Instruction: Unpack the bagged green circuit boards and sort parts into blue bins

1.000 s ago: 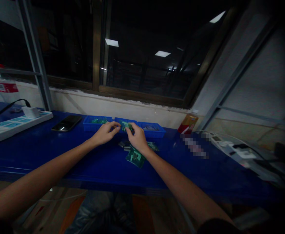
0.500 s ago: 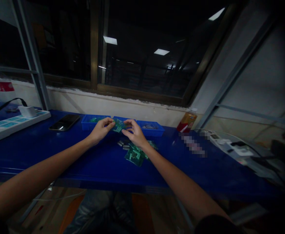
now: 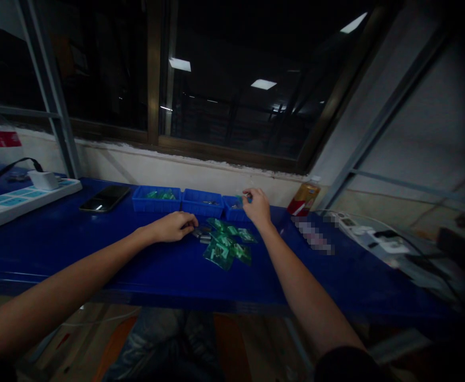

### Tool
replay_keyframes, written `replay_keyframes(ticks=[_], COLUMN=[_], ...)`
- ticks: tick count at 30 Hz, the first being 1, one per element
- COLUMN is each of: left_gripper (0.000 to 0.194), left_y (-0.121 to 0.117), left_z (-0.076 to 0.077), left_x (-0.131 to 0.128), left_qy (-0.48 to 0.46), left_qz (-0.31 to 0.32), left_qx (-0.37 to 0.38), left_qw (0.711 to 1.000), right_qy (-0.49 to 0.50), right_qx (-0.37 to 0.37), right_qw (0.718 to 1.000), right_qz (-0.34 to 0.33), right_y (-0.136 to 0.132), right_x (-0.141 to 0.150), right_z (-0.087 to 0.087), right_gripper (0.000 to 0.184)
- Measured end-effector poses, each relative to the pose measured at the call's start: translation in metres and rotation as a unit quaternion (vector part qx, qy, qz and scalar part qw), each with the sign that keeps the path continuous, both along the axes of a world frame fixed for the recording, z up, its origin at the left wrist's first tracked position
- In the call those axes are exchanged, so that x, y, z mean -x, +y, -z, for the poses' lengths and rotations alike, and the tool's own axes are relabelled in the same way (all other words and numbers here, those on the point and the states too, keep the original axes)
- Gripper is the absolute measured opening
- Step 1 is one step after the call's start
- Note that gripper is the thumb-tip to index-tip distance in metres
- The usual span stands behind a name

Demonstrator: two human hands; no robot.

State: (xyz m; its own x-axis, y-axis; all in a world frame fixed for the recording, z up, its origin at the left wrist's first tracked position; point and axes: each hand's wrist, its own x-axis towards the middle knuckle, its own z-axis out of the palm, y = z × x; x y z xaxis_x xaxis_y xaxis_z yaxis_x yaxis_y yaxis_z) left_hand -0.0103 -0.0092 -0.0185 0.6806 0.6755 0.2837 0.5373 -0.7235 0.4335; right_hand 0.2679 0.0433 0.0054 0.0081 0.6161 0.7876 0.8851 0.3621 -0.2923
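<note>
My left hand (image 3: 177,226) rests low over the table with its fingers curled together. Its fingertips meet the edge of a small group of dark and silvery metal pieces (image 3: 205,239); whether one is pinched cannot be made out. Above the right-hand blue bin (image 3: 236,215) my right hand (image 3: 258,207) has thumb and fingers closed in a pinch. Something small, partly see-through and greenish shows at those fingertips, too blurred to name. Between the hands lies a pile of green see-through bags (image 3: 221,253) with small parts inside.
A left blue bin (image 3: 156,205) holds green bags, and a middle blue bin (image 3: 202,209) holds a few small pieces. A phone (image 3: 105,199), a white power strip (image 3: 29,204) and a bottle (image 3: 1,139) stand left. At right are a drink container (image 3: 304,197) and cables.
My hands have parted from the green bag they held together. The left came down to the metal pieces; the right moved right to the right-hand bin.
</note>
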Motion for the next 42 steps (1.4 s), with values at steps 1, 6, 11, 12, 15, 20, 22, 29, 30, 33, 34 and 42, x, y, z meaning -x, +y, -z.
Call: replay_keyframes(ticks=[1, 6, 11, 12, 15, 20, 22, 29, 30, 33, 34, 42], left_gripper=[0.019, 0.024, 0.012, 0.011, 0.013, 0.015, 0.016, 0.019, 0.019, 0.016, 0.018, 0.017], left_y=[-0.001, -0.004, -0.001, 0.000, 0.004, 0.006, 0.001, -0.011, -0.010, -0.005, -0.004, -0.004], left_z=[-0.001, 0.002, -0.002, -0.005, -0.012, -0.010, -0.009, -0.012, -0.012, -0.007, -0.006, -0.008], left_x=[0.000, -0.003, -0.001, 0.001, 0.007, 0.006, 0.001, -0.008, -0.008, -0.005, -0.005, -0.004], left_qy=[0.007, 0.004, 0.002, -0.015, -0.090, -0.158, -0.169, -0.191, -0.192, -0.174, -0.164, -0.157], left_qz=[0.013, 0.036, 0.020, 0.009, -0.038, -0.081, -0.081, -0.056, -0.060, -0.069, -0.065, -0.104], left_qx=[-0.003, -0.008, -0.042, -0.047, -0.049, -0.058, -0.065, -0.082, -0.092, -0.122, -0.128, -0.126], left_qw=[1.000, 0.999, 0.999, 0.999, 0.994, 0.982, 0.980, 0.977, 0.975, 0.975, 0.976, 0.974], right_qy=[-0.013, -0.029, -0.080, -0.093, -0.131, -0.178, -0.185, -0.008, 0.032, 0.104, 0.115, 0.069], right_qx=[0.011, 0.020, 0.061, 0.070, 0.090, 0.097, 0.098, 0.186, 0.207, 0.248, 0.256, 0.227], right_qw=[1.000, 0.997, 0.973, 0.965, 0.947, 0.947, 0.948, 0.949, 0.942, 0.921, 0.917, 0.930], right_qz=[0.006, -0.066, -0.208, -0.233, -0.279, -0.251, -0.240, -0.254, -0.262, -0.280, -0.283, -0.282], right_y=[0.002, -0.011, -0.041, -0.046, -0.056, -0.060, -0.059, -0.050, -0.049, -0.047, -0.046, -0.052], right_x=[-0.001, 0.031, 0.077, 0.083, 0.095, 0.099, 0.099, 0.104, 0.104, 0.103, 0.103, 0.103], right_z=[0.002, 0.004, 0.005, 0.006, 0.010, 0.012, 0.013, 0.020, 0.020, 0.018, 0.017, 0.015], right_gripper=[0.017, 0.016, 0.015, 0.016, 0.021, 0.017, 0.011, 0.009, 0.011, 0.024, 0.030, 0.038])
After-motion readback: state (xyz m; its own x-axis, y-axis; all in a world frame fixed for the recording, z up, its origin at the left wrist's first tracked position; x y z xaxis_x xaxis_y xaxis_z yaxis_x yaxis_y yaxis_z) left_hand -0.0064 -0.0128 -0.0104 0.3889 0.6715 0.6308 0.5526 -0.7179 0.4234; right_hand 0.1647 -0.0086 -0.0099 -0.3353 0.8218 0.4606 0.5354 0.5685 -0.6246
